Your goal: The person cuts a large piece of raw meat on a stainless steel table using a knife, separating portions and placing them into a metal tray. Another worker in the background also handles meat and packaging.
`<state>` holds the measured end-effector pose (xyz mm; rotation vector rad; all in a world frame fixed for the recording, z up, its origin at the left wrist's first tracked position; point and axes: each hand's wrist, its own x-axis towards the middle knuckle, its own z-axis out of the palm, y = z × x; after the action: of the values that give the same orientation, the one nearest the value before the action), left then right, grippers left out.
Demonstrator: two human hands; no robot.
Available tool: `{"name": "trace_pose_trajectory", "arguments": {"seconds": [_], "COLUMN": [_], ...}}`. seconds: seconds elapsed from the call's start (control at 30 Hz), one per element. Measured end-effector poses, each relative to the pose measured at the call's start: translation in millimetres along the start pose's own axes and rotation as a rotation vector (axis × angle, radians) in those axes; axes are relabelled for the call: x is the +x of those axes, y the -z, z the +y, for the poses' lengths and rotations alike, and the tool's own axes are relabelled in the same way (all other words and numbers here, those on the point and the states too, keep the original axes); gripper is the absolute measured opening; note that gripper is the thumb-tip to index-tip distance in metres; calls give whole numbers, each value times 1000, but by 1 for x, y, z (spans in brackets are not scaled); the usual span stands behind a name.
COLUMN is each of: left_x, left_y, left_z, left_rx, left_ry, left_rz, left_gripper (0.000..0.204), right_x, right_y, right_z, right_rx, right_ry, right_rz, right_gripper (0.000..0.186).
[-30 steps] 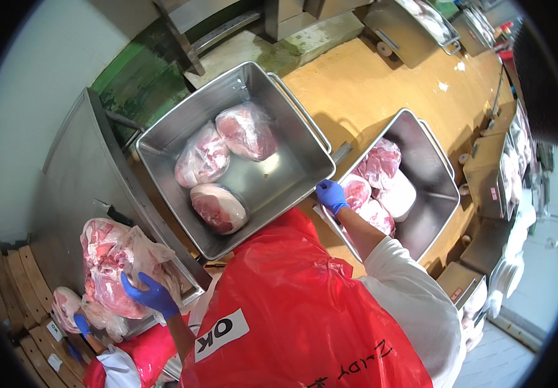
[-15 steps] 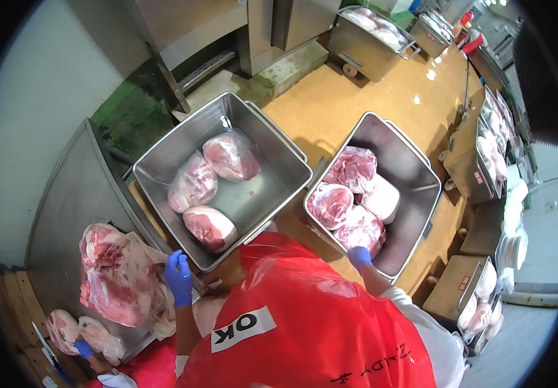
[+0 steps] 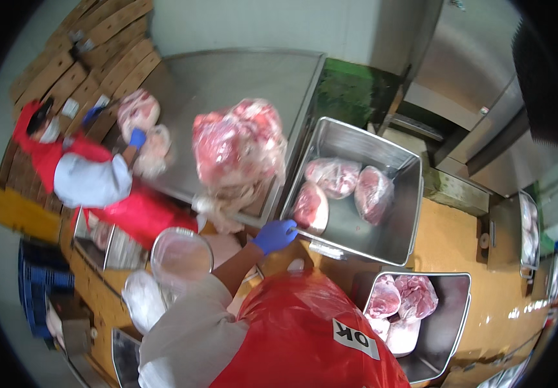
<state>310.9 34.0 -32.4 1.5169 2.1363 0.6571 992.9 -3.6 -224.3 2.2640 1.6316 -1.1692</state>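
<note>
While the L hand (image 3: 276, 237), blue-gloved, is curled at centre frame round what looks like the near handle (image 3: 318, 240) of a large steel tub (image 3: 415, 207), the R hand is out of view, so its state can't be told. Meat in the large tub (right of centre) = 3 pcs in a single layer: a wrapped pc (image 3: 334, 178) at upper left of the tub, a second wrapped pc (image 3: 375, 194) to its right, and a third pc (image 3: 311, 208) at lower left, near the L hand.

Lower R of frame: second tub (image 3: 447, 317) w/ 4 pcs visible, incl. a red cut (image 3: 416, 297) and a pale cut (image 3: 403, 337); the apron (image 3: 285, 330) may hide part of this tub.

Upper centre: steel table (image 3: 253, 71) bearing a big bagged cut (image 3: 240, 145), its loose plastic (image 3: 221, 213) trailing toward the near edge, no hand on it. Upper L: co-wkr (image 3: 91, 178) touching a pale bagged pc (image 3: 153, 152), w/ a round pc (image 3: 138, 113) adjacent.

Progress (judged): partway. Done, approx.: 7 pcs in the two tubs. Left: the big bagged cut and the co-wkr's 2 pcs, all on the table, not in either tub. Large tub's load seems light; whether the tub itself is being shifted can't be told.
</note>
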Motion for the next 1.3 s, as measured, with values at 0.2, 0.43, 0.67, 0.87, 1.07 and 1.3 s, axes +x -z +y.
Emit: {"name": "trace_pose_trajectory", "arguments": {"seconds": [0.2,0.43,0.67,0.87,1.07,1.3], "left_x": [-94,-132,-88,-48,-65,-158], "left_y": [-27,-48,-123,-211,-291,-362], "left_z": [41,92,24,75,162,277], "left_rx": [24,119,180,241,159,311], "left_ry": [176,138,-200,-326,-409,-492], "left_rz": [-89,-351,-463,-711,-835,-937], "left_gripper": [39,50,48,37,43,48], "right_x": [19,-34,-183,-370,-488,-495], "right_y": [15,-5,-57,-141,-243,-261], "right_z": [105,229,240,214,231,298], "right_rx": [310,974,1241,1058,1065,1366], "right_ry": [101,-526,-450,-863,-1119,-1102], "right_rz": [24,143,316,547,369,432], "right_gripper": [21,15,18,22,24,22]}}
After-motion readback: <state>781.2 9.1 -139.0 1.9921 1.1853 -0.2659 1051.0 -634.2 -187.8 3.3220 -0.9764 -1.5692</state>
